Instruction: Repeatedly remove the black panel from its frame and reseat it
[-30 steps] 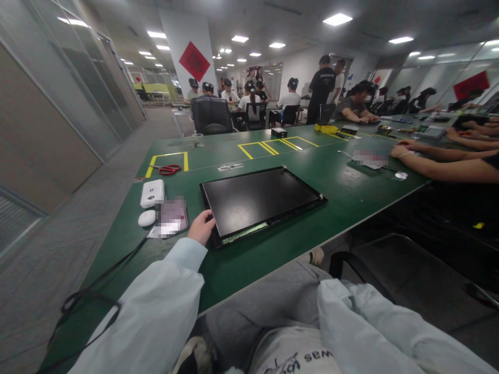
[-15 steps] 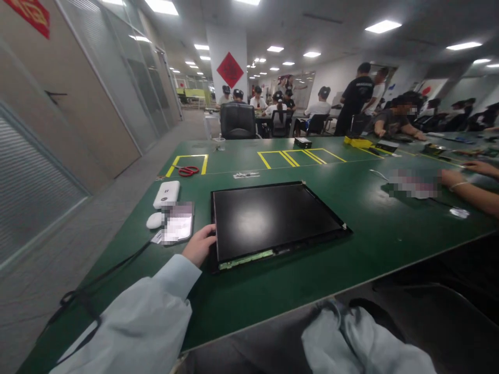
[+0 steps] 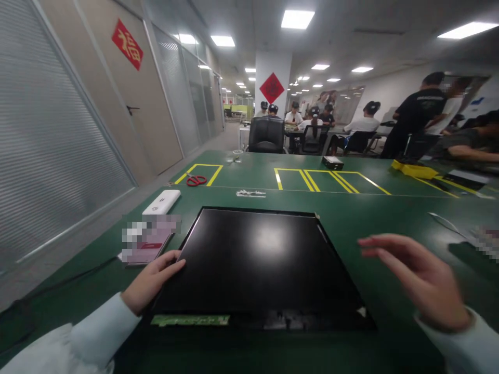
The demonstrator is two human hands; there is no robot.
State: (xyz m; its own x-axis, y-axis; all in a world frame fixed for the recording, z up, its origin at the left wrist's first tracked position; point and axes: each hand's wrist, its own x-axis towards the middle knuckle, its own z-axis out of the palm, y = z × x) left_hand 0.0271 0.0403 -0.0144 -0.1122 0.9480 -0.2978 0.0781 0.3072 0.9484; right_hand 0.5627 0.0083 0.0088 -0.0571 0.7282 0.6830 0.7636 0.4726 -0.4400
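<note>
A black flat display panel (image 3: 265, 265) lies face up on the green table (image 3: 218, 200), with a green circuit strip (image 3: 191, 320) along its near edge. My left hand (image 3: 154, 278) grips the panel's left edge, thumb on top and the other fingers at the side, their tips partly hidden. To the right of the panel, my right hand (image 3: 417, 275) hangs in the air with thumb and fingers apart, holding nothing and slightly blurred.
Left of the panel lie a phone (image 3: 152, 244) and a white power bank (image 3: 161, 202). Beyond are red scissors (image 3: 196, 180), small white pieces (image 3: 250, 194), yellow tape outlines, a black box (image 3: 332, 162) and a yellow tray (image 3: 414, 169). People sit and stand farther back.
The view has turned right and moved nearer the panel, which now appears larger and squarer. My right hand has come into view on the right. My left hand stays at the panel's left edge.
</note>
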